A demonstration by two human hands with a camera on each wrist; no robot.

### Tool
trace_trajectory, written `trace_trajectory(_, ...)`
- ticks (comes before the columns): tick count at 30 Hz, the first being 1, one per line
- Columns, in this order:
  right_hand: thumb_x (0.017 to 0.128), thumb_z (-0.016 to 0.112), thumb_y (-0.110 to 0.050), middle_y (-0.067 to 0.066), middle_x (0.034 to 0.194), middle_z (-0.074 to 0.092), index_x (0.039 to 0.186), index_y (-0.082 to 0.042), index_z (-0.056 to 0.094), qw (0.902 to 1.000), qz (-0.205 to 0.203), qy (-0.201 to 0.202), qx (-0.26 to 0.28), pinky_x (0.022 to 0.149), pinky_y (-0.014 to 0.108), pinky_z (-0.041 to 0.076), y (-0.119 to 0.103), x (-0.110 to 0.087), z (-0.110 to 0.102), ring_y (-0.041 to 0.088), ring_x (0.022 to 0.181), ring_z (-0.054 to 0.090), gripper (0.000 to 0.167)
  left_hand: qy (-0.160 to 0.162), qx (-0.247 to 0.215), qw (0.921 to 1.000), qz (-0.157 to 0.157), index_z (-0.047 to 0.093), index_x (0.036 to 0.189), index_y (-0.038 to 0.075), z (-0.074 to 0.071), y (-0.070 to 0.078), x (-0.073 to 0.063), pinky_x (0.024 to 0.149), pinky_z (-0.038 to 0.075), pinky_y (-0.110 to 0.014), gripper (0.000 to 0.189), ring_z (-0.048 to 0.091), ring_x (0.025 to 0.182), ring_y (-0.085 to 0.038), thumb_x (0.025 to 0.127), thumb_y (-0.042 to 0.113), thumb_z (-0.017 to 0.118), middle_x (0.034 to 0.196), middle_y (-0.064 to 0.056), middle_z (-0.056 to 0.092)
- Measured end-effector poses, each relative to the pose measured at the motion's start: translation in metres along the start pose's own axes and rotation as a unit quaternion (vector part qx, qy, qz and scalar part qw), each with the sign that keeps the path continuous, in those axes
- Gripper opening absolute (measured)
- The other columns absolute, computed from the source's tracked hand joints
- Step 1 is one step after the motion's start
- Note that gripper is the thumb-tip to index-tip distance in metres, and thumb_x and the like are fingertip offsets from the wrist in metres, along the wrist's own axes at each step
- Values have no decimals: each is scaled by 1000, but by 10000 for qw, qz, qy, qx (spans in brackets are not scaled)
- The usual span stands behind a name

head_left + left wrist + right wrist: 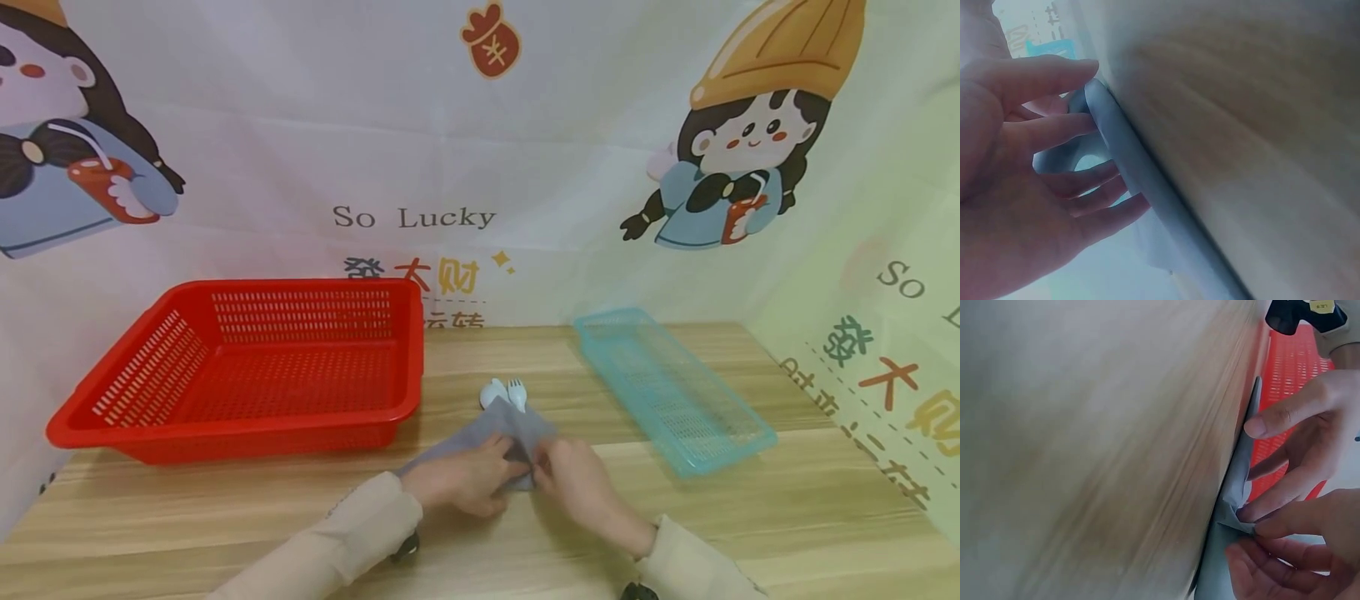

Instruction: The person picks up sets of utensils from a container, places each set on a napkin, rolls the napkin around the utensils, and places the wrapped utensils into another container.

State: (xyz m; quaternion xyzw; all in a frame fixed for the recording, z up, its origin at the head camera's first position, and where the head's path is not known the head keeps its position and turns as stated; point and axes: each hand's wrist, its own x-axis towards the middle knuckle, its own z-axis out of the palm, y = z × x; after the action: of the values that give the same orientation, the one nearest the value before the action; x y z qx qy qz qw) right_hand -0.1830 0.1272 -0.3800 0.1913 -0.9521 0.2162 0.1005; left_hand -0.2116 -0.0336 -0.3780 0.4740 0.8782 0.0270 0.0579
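A grey cloth (487, 423) lies folded on the wooden table, between and under both hands. From its far edge stick out the heads of a white spoon (492, 392) and a white fork (517, 392); their handles are hidden by the cloth. My left hand (468, 479) rests on the cloth's near left part, and in the left wrist view its extended fingers (1066, 125) touch a folded edge. On the other side, my right hand (583, 487) pinches a fold of cloth between thumb and fingers, seen close up in the right wrist view.
A large red plastic basket (408, 367) stands at the left, beyond the left forearm. To the right is a shallow, light-blue plastic basket (686, 462), set at a slant. A printed white curtain (300, 133) hangs behind the table (247, 508).
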Motion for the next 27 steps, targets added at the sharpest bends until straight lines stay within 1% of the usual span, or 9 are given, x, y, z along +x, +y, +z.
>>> trace_trajectory(6, 64, 63, 8, 5, 63, 58, 71, -4, 59, 9991, -391, 81, -123, 48, 20, 43, 0, 1, 1, 14, 54, 53, 14, -6, -183, 9998, -60, 56, 115, 7, 1, -2, 0, 91, 37, -28, 42, 37, 105, -26, 75, 16, 64, 110, -15, 46)
trace_trajectory(11, 61, 58, 11, 5, 67, 60, 80, -3, 61, 9979, -645, 70, -80, 49, 20, 44, 3, 3, 3, 12, 56, 53, 23, 221, -539, 9983, 65, 58, 108, 1, 4, -9, 1, 94, 36, -30, 36, 39, 108, -27, 74, 13, 63, 109, -14, 49)
trace_trajectory(13, 61, 59, 11, 4, 68, 60, 85, -1, 63, 9972, -748, 75, -44, 50, 19, 44, 4, 3, 3, 11, 57, 53, 27, 399, -647, 9968, 257, 58, 104, -1, 5, -14, 2, 91, 37, -28, 32, 44, 104, -25, 74, 10, 63, 103, -13, 54)
trace_trajectory(15, 62, 60, 11, 5, 70, 61, 90, 1, 63, 9965, -833, 65, 46, 51, 18, 45, 7, 3, 4, 12, 59, 54, 30, 537, -814, 9941, 472, 60, 101, 0, 6, -20, 2, 85, 39, -25, 26, 48, 94, -19, 75, 7, 61, 93, -8, 58)
trace_trajectory(18, 62, 59, 12, 8, 75, 63, 92, 3, 63, 9938, -1102, 49, 135, 54, 19, 47, 10, 3, 4, 14, 62, 57, 31, 675, -1360, 9863, 643, 63, 97, -1, 3, -28, 1, 77, 40, -20, 22, 48, 80, -11, 76, 2, 58, 83, -4, 60)
trace_trajectory(20, 63, 58, 13, 8, 75, 62, 91, 3, 64, 9916, -1285, 16, 115, 54, 18, 46, 12, 3, 4, 14, 63, 56, 30, 685, -1823, 9793, 554, 65, 94, -2, 0, -32, -1, 72, 40, -19, 20, 46, 74, -8, 75, -2, 57, 79, -3, 61)
trace_trajectory(22, 62, 57, 13, 6, 73, 61, 89, 2, 64, 9881, -1538, 43, 9, 54, 17, 45, 13, 3, 4, 13, 61, 55, 30, 728, -2131, 9736, 381, 66, 91, -3, -2, -34, -2, 71, 40, -19, 20, 45, 74, -8, 74, -4, 57, 79, -3, 61)
trace_trajectory(25, 62, 57, 14, 2, 67, 56, 83, -1, 63, 9810, -1932, 117, -156, 51, 15, 41, 14, 4, 3, 9, 58, 50, 27, 788, -2150, 9732, 199, 67, 84, -3, 1, -38, -2, 70, 42, -24, 15, 47, 75, -12, 73, -4, 57, 77, -6, 59)
trace_trajectory(27, 62, 57, 13, 1, 67, 57, 78, -4, 63, 9754, -2181, 175, -277, 52, 17, 43, 14, 5, 3, 9, 59, 51, 25, 834, -2088, 9744, 62, 64, 84, -5, 6, -42, 0, 73, 43, -27, 15, 50, 79, -17, 72, -4, 57, 83, -9, 58)
